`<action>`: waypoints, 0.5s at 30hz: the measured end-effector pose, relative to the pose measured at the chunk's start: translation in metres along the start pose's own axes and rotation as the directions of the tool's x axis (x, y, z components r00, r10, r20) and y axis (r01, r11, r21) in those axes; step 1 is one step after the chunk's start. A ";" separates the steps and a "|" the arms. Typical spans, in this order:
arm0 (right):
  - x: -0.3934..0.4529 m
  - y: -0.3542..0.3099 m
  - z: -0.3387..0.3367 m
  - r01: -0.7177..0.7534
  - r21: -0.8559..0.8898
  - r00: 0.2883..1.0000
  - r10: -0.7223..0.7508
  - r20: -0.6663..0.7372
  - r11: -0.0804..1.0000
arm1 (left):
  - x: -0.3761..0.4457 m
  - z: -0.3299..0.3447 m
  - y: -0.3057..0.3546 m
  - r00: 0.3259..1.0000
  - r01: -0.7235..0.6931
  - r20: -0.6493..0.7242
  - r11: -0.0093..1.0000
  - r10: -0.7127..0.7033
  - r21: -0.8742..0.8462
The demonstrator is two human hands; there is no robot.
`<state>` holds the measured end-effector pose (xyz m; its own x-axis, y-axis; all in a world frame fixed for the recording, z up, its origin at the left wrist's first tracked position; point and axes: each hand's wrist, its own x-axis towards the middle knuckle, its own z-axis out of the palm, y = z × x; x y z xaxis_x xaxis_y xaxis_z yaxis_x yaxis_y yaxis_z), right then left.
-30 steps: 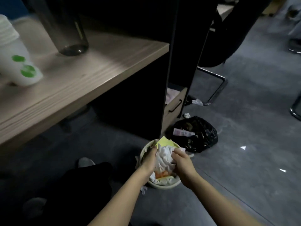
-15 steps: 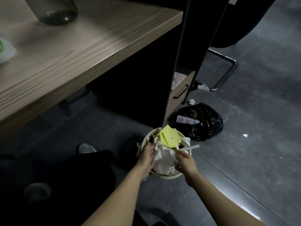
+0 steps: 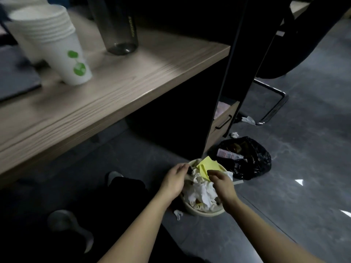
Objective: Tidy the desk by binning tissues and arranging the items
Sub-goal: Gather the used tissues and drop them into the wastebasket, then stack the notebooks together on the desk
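A cream round bin (image 3: 206,212) stands on the floor below the desk's corner, heaped with crumpled white tissues (image 3: 201,193) and a yellow paper (image 3: 207,165). My left hand (image 3: 175,180) hovers over the bin's left rim with loosely curled fingers and holds nothing. My right hand (image 3: 222,184) hangs over the right side of the heap, fingers relaxed and pointing down at the tissues. The wooden desk (image 3: 133,88) above carries a stack of white paper cups (image 3: 57,44) with green marks and a dark bottle (image 3: 117,25).
A black rubbish bag (image 3: 247,160) lies right of the bin. Tissue scraps lie by the bin's base (image 3: 178,213), near the open drawer (image 3: 223,121) and by the chair's metal leg (image 3: 247,120). My shoes (image 3: 70,224) are at the lower left.
Both hands have eased off the tissue heap and now hover loosely over the bin. The view has tilted up, bringing the cups and bottle back into sight.
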<state>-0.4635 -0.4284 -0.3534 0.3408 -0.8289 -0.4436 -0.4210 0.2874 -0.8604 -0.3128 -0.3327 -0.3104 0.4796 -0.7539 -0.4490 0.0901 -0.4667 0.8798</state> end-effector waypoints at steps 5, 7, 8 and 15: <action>-0.024 -0.054 0.023 0.134 0.102 0.985 -0.144 0.097 0.986 | -0.036 -0.049 0.026 0.983 -0.153 -0.088 0.986 0.159 0.070; -0.040 -0.076 0.032 0.200 0.121 0.968 -0.215 0.127 0.972 | -0.055 -0.066 0.038 0.971 -0.201 -0.118 0.977 0.209 0.075; -0.048 -0.086 0.037 0.233 0.137 0.956 -0.253 0.150 0.963 | -0.065 -0.073 0.044 0.962 -0.229 -0.134 0.970 0.238 0.079; -0.119 -0.183 0.078 0.391 0.318 0.849 -0.472 0.237 0.863 | -0.151 -0.122 0.100 0.852 -0.451 -0.223 0.880 0.474 0.149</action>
<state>-0.3615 -0.3450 -0.1629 0.6872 -0.7259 -0.0301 0.0375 0.0768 -0.9963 -0.2699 -0.2095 -0.1355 0.6456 -0.7605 0.0689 -0.2665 -0.1399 0.9536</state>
